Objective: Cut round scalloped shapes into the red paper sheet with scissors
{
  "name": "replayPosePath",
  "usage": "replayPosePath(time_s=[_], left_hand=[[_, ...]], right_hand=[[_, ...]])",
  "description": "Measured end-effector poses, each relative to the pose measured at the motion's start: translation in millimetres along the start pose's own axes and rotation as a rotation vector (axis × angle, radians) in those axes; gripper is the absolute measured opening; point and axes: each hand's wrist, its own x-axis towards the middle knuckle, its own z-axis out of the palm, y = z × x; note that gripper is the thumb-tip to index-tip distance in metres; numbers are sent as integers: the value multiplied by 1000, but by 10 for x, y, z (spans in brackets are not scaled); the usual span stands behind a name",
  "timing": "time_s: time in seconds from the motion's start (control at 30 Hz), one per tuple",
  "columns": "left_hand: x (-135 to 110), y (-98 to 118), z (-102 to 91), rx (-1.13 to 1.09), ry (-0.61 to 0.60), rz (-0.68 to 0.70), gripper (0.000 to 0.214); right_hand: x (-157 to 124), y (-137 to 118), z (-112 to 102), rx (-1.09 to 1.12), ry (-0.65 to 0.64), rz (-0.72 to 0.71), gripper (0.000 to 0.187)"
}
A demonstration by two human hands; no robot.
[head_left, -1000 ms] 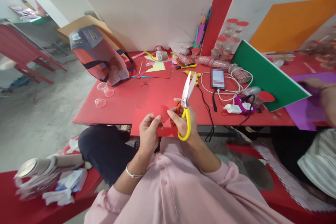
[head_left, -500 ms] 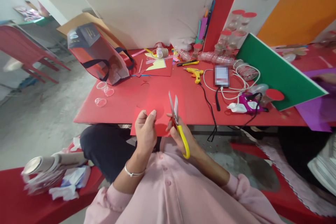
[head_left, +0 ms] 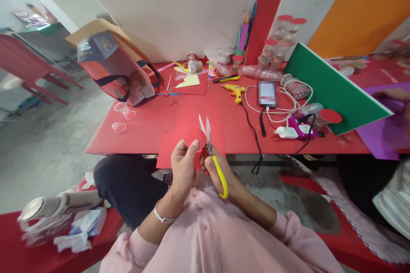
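Note:
My left hand [head_left: 184,163] pinches a piece of red paper [head_left: 196,133] between thumb and fingers at the table's front edge. My right hand [head_left: 229,175] is closed around the yellow handles of a pair of scissors [head_left: 221,179]. Their blades point away from me and stand apart, just right of my left fingertips. The red piece blends with the surface behind it, so its outline is hard to see. Beneath both hands lies a larger red sheet [head_left: 165,155], overhanging the table edge.
On the red table [head_left: 144,136] are a yellow glue gun [head_left: 236,91], a box cutter [head_left: 226,78], a cabled phone [head_left: 267,94], clear plastic rings [head_left: 119,127] and a purple power strip [head_left: 299,126]. A bag [head_left: 112,66] stands left, a green board [head_left: 333,89] right. Another person's hand [head_left: 392,94] holds purple paper.
My left hand has shifted right with the red paper, closer to the scissors. The scissors have moved slightly left and down, their blades still apart. The view has shifted a little.

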Motion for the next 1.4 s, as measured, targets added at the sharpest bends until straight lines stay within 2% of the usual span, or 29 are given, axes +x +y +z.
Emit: replayPosePath(time_s=[0.33,0.53,0.83,1.1,1.4], left_hand=[[66,-5,-19,-64,40,30,41],[64,-35,-39,-42,56,20,44],[59,-61,-75,-62,62,29,46],[53,-41,-44,-46,55,35,33],[47,-56,-67,-25,55,33,40]], right_hand=[[-23,73,0,-6,-40,27,76],[-26,43,-21,14,-35,33,71],[-24,-40,-25,-27,-28,40,78],[-31,-50,-28,-50,-24,41,82],[-37,-65,-38,-61,-19,52,82]])
